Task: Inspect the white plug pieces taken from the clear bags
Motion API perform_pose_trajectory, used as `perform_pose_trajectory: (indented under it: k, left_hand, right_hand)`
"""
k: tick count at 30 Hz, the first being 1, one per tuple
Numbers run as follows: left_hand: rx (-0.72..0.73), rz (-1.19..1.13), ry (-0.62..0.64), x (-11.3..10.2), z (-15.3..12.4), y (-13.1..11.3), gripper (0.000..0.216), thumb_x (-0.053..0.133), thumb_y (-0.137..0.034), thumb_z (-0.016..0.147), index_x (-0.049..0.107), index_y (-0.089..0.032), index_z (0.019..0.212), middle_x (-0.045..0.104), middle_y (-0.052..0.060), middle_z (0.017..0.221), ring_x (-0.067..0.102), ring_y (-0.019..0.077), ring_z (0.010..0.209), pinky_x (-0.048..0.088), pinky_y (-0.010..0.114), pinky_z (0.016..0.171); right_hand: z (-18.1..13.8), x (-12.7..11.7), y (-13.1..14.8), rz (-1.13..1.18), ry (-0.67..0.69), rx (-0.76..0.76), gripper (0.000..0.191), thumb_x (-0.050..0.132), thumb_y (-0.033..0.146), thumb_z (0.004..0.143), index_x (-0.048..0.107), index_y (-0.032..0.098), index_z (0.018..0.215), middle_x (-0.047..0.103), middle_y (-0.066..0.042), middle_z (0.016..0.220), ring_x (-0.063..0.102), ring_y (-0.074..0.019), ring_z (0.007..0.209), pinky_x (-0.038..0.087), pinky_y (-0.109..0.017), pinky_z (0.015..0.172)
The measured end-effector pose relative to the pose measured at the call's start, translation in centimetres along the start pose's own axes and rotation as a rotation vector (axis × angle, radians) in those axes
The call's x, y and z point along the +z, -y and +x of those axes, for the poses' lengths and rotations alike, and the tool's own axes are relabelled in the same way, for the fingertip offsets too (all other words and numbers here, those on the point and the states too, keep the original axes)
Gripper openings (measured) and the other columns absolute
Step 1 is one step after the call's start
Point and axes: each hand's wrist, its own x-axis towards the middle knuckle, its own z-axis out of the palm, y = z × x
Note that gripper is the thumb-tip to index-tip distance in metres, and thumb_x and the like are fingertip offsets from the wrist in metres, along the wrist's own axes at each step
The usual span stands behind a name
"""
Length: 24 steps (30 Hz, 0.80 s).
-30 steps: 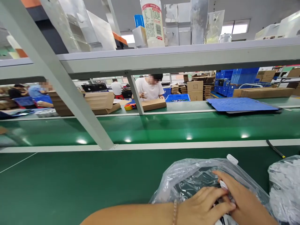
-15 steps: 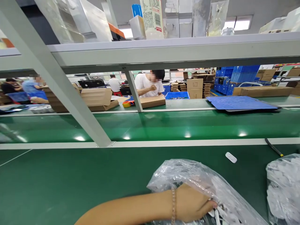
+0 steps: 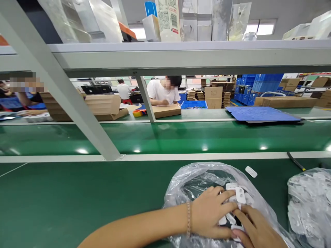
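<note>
An open clear plastic bag (image 3: 178,182) lies on the green work surface, with small white plastic pieces (image 3: 240,195) inside. My left hand (image 3: 214,213), a beaded bracelet at its wrist, reaches into the bag from the left. Its fingers are spread over the pieces. From the lower right my right hand (image 3: 258,227) comes in, its fingers bent and apart among the same pieces. The fingertips of both hands meet near the middle of the pile, where they partly hide what they touch. One loose white piece (image 3: 251,172) rests behind the bag.
A second bag of white pieces (image 3: 310,206) stands at the right. Behind it lies a black tool with a yellow tip (image 3: 296,162). A slanted metal post (image 3: 77,103) and a loaded shelf (image 3: 165,57) frame the bench. A person in white (image 3: 160,93) sits across the green belt.
The bag's mouth has been spread open, exposing the white pieces. My right hand has come into view. My left hand has shifted slightly up and its fingers have fanned out.
</note>
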Motion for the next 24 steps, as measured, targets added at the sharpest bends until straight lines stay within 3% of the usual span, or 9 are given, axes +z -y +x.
perform_pose_trajectory:
  k: [4,8,12,16,21,24]
  left_hand:
    - [-0.071,0.036,-0.04,0.4,0.2,0.8,0.045,0.049,-0.053,0.092,0.047,-0.021,0.125,0.045,0.011,0.145,0.053,0.0277,0.103,0.047,0.041,0.086]
    - [-0.106,0.031,-0.067,0.5,0.5,1.2,0.047,0.058,-0.044,0.084,0.047,-0.018,0.121,0.049,0.011,0.139,0.052,0.0275,0.102,0.047,0.041,0.087]
    - [-0.13,0.013,-0.083,0.6,0.7,1.6,0.044,0.066,-0.038,0.069,0.049,-0.015,0.102,0.057,0.012,0.124,0.053,0.0262,0.096,0.048,0.039,0.087]
    - [-0.165,0.007,-0.095,0.7,0.6,1.9,0.044,0.07,-0.047,0.071,0.044,-0.019,0.094,0.058,0.009,0.113,0.056,0.0246,0.096,0.048,0.037,0.085]
    - [-0.177,0.026,-0.097,0.9,0.6,2.0,0.038,0.066,-0.043,0.073,0.039,-0.021,0.088,0.061,0.006,0.098,0.059,0.0223,0.086,0.048,0.034,0.073]
    - [-0.162,0.033,-0.103,1.0,0.5,2.0,0.037,0.064,-0.041,0.073,0.038,-0.021,0.091,0.062,0.004,0.094,0.061,0.0202,0.082,0.048,0.032,0.07]
  right_hand:
    - [1.5,0.5,-1.0,0.023,0.034,0.019,0.022,0.056,0.019,0.086,0.061,0.021,0.108,0.07,-0.007,0.094,0.07,-0.0237,0.079,0.058,-0.031,0.06]
    - [3.0,0.8,-1.2,0.151,0.198,0.056,0.053,0.066,0.01,0.066,0.06,0.022,0.117,0.068,-0.01,0.115,0.069,-0.0281,0.097,0.059,-0.031,0.067]
    - [4.3,1.3,-1.4,0.259,0.353,0.219,0.066,0.065,0.02,0.066,0.057,0.017,0.132,0.052,-0.018,0.142,0.051,-0.0396,0.128,0.054,-0.048,0.094]
    - [4.4,2.1,-2.2,0.275,0.416,0.255,0.077,0.068,0.028,0.067,0.052,0.012,0.14,0.046,-0.021,0.146,0.048,-0.0443,0.13,0.051,-0.056,0.096]
    - [3.5,3.2,-3.3,0.213,0.285,0.063,0.068,0.065,0.042,0.077,0.056,0.009,0.136,0.057,-0.021,0.135,0.065,-0.0379,0.11,0.061,-0.046,0.081]
    - [3.1,4.1,-3.8,0.134,0.164,-0.008,0.054,0.06,0.036,0.082,0.062,0.012,0.13,0.066,-0.017,0.124,0.071,-0.03,0.1,0.062,-0.035,0.074]
